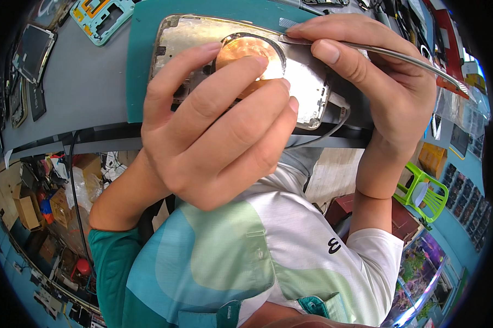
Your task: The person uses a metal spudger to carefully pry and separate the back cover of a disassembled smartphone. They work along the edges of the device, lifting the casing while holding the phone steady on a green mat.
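A silver, rounded-corner metal device housing (306, 98) lies on a teal mat (140, 82), with a round copper-coloured disc (243, 46) ringed in black on it. My left hand (213, 126) curls over the housing and disc, fingertips resting on them and hiding part of both. My right hand (388, 87) grips a long slim metal tool (405, 59), its flat tip on the housing just right of the disc. A grey cable (336, 127) runs from the housing's lower right corner.
Phone screens (33, 54) and a light-blue frame part (99, 19) lie at upper left on the grey bench (82, 98). A black cable (74, 175) hangs over its edge. Boxes (30, 210) stand below at left, a green chair (432, 197) at right.
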A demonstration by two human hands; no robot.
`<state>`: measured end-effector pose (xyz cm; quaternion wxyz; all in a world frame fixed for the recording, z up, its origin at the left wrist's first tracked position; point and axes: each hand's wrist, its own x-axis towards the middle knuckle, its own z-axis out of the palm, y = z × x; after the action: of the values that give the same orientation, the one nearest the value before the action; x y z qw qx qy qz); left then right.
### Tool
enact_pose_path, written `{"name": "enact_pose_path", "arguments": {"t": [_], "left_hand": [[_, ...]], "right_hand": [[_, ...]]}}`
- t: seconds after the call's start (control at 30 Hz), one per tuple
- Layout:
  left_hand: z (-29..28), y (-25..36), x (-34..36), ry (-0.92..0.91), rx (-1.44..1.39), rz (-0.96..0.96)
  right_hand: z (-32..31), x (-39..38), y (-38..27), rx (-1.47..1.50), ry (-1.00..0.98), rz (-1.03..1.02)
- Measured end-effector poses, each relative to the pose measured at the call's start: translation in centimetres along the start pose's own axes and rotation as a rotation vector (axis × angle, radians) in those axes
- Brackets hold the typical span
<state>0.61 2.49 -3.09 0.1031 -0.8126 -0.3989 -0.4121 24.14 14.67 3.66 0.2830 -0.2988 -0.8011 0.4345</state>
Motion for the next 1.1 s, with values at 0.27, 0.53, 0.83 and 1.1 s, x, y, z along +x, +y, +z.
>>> {"name": "enact_pose_path", "arguments": {"t": [0.27,0.53,0.83,1.1], "left_hand": [[-0.06,-0.15,0.02,-0.001,0.0,0.01],[0.0,-0.09,0.01,0.011,-0.005,0.004],[-0.03,-0.1,-0.03,0.006,-0.007,0.005],[0.26,-0.19,0.0,0.03,-0.008,0.014]], "right_hand": [[-0.13,-0.36,-0.25,0.039,0.054,0.059],[0.16,-0.04,-0.41,0.006,0.034,0.028],[0.49,-0.16,-0.42,0.056,0.051,0.067],[-0.28,-0.56,-0.28,0.037,0.071,0.075]]}}
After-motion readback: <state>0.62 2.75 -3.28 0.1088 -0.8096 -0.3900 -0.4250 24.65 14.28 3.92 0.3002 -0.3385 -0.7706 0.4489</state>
